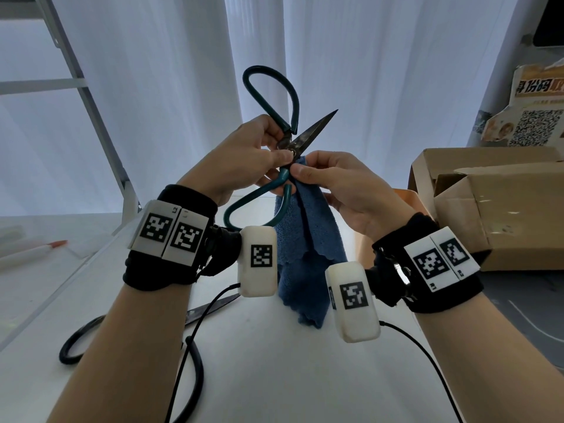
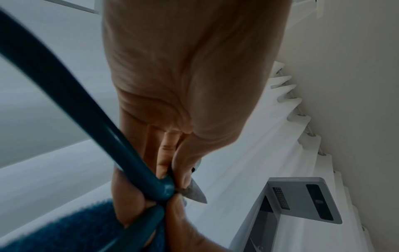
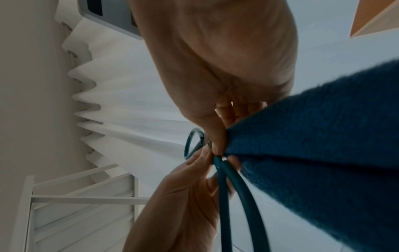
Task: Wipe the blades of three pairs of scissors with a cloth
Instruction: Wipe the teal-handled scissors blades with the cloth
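Teal-handled scissors (image 1: 314, 129) are held in the air, spread wide, one dark blade pointing up and right. My left hand (image 1: 282, 154) pinches them at the pivot; the left wrist view shows the teal handle (image 2: 86, 116) and a blade tip (image 2: 197, 194) past my left hand (image 2: 179, 170). My right hand (image 1: 300, 170) pinches a blue cloth (image 1: 308, 254) just below the pivot, and the rest of the cloth hangs down. The other blade is hidden by the cloth. In the right wrist view my right hand (image 3: 218, 145) grips the cloth (image 3: 313, 153) beside the handle loop (image 3: 224, 196).
Black-handled scissors (image 1: 91, 334) lie on the white table (image 1: 274, 377) at the lower left, partly under my left forearm. An open cardboard box (image 1: 488, 203) stands at the right. A pen (image 1: 36, 250) lies far left, a white frame (image 1: 91, 102) and curtains behind.
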### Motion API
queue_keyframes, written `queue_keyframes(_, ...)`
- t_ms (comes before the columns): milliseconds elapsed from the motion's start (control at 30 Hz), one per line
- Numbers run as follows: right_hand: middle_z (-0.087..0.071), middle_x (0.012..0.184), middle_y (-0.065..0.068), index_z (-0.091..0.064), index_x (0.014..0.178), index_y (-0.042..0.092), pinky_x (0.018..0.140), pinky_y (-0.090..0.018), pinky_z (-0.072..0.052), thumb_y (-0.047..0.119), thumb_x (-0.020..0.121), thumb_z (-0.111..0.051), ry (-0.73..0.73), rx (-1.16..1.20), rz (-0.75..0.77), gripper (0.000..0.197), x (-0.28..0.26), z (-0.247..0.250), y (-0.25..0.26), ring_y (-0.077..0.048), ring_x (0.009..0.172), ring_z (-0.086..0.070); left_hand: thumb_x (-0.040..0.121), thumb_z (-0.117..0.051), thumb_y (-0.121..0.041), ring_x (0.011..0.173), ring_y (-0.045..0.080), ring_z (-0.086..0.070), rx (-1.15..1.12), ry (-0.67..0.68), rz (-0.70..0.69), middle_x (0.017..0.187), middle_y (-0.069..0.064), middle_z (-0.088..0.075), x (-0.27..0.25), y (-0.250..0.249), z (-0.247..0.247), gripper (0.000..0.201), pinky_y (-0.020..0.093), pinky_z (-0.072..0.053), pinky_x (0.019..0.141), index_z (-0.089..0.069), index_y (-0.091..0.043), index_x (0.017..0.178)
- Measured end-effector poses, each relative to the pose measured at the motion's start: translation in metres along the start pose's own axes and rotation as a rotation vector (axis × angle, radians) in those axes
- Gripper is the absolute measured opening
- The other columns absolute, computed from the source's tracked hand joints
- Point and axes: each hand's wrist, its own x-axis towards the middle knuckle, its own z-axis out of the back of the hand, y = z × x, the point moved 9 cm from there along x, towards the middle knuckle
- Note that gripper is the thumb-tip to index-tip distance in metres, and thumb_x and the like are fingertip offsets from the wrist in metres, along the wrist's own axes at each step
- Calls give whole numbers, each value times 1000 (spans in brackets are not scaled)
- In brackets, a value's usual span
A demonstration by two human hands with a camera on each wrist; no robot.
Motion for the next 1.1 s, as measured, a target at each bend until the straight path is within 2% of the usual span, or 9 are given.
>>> queue_keyframes(33,-67,89,-5,-64,93,9,63,-15,-52,9,92,-66,7,12,-4,2,0,0,0,-12,81,-63,98,-61,-7,67,23,-71,14,-3,2,116,16,-60,1,1,0,22,36,-61,60,-53,-6,118)
queue_keyframes(100,-65,87,-7,-64,89,10,70,-21,-55,2,92,-65,14,21,-8,9,0,2,0,-15,81,-65,97,-63,-8,73,32,-72,38,-4,9,117,15,-60,1,2,0,21,45,-63,67,-54,-9,115)
queue_keyframes(200,-62,88,-11,-62,82,12,74,-28,-55,4,89,-69,16,14,-10,13,0,4,-2,-18,82,-64,96,-63,-8,81,38,-72,52,3,11,116,14,-60,0,2,0,20,51,-62,72,-54,-10,114)
queue_keyframes(367,-65,85,-8,-54,67,17,67,-24,-50,17,83,-78,14,70,-20,28,0,2,-6,-15,78,-63,98,-60,-7,66,20,-70,16,31,-14,114,12,-62,-1,-2,-2,17,30,-59,60,-54,-8,115)
queue_keyframes(500,-67,83,-4,-52,62,19,74,-28,-48,16,82,-78,0,53,-27,33,0,4,-5,-14,79,-62,99,-60,-8,68,20,-71,19,46,-11,111,10,-63,-1,-1,-3,17,31,-60,62,-55,-8,115)
queue_keyframes(700,-67,83,-3,-57,65,16,71,-26,-50,10,87,-72,3,26,-33,27,0,4,-2,-14,81,-61,99,-59,-6,58,12,-68,2,48,28,105,5,-63,-2,3,-3,21,23,-55,54,-53,-6,119)
queue_keyframes(833,-67,86,-5,-65,72,15,72,-26,-55,9,91,-67,5,31,-18,20,0,6,-1,-15,82,-64,99,-60,-5,62,19,-70,-6,18,49,109,11,-63,-2,6,3,24,26,-57,55,-53,-3,121)
queue_keyframes(967,-69,87,-3,-66,87,14,65,-23,-54,15,93,-68,-106,91,8,6,0,14,-1,-14,77,-65,99,-58,-3,64,26,-74,-34,-1,78,104,11,-68,-4,9,8,25,28,-59,56,-51,-2,123)
queue_keyframes(1100,-71,82,-1,-66,91,13,64,-23,-54,16,93,-68,-183,186,47,4,-1,22,4,-14,70,-68,99,-58,-2,64,26,-74,-29,-16,102,102,13,-69,-4,12,11,24,27,-58,55,-52,-2,122)
